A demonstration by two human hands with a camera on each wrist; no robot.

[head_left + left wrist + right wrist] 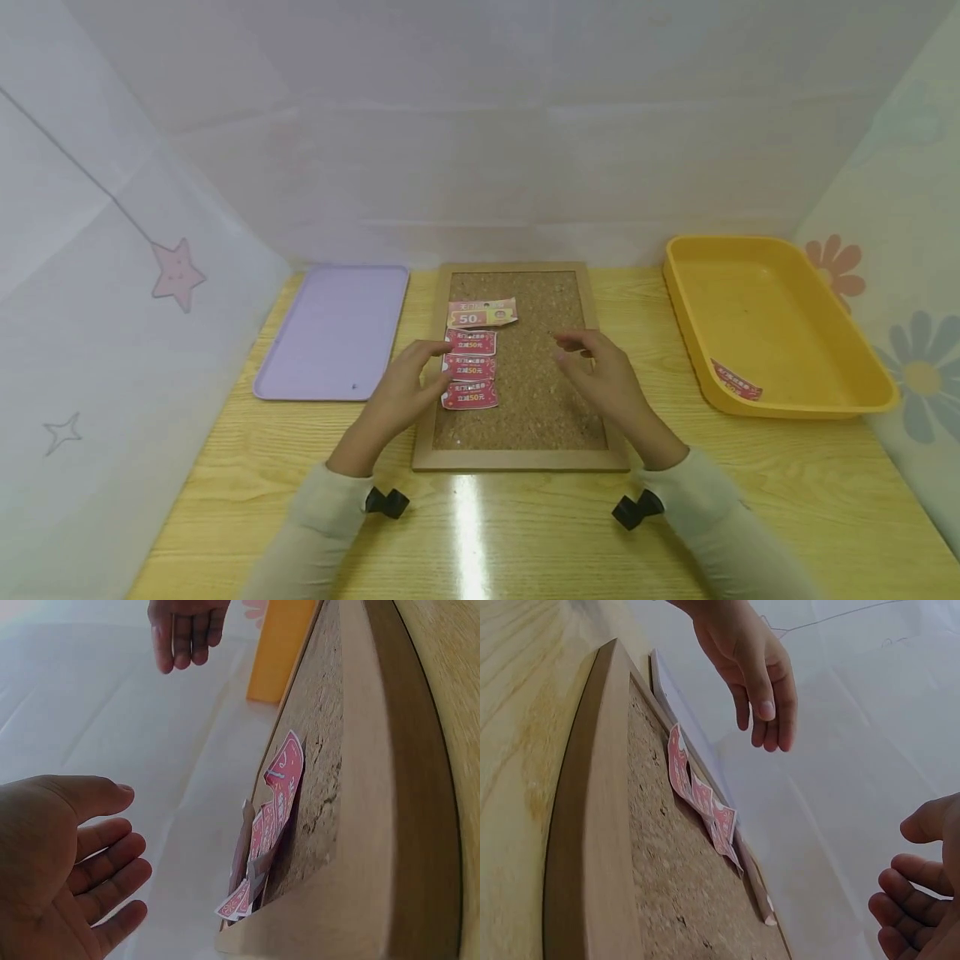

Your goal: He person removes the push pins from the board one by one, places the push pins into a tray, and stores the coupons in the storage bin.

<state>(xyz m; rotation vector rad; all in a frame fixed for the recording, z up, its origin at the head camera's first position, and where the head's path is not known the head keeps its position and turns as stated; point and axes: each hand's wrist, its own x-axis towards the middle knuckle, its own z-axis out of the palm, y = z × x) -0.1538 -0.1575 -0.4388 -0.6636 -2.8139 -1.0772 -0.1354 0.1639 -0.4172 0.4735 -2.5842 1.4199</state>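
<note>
A wood-framed cork board (pixel 543 392) lies on the table. Down its left side run several paper coupons: an orange-and-yellow one (pixel 482 313) at the top and red ones (pixel 471 397) below, their edges curling up off the cork. My left hand (pixel 403 387) hovers over the board's left edge beside the red coupons, fingers relaxed and holding nothing. Over the right half of the board is my right hand (pixel 606 375), also empty, fingers loosely bent. Both wrist views show the hands apart from the board, with the red coupons (pixel 274 802) lifting from its surface.
A lilac tray (pixel 337 333) lies left of the board. On the right stands a deep yellow tray (pixel 772 317) with a red coupon (pixel 737 381) inside near its front left corner. White cloth walls (pixel 480 167) enclose the back and sides.
</note>
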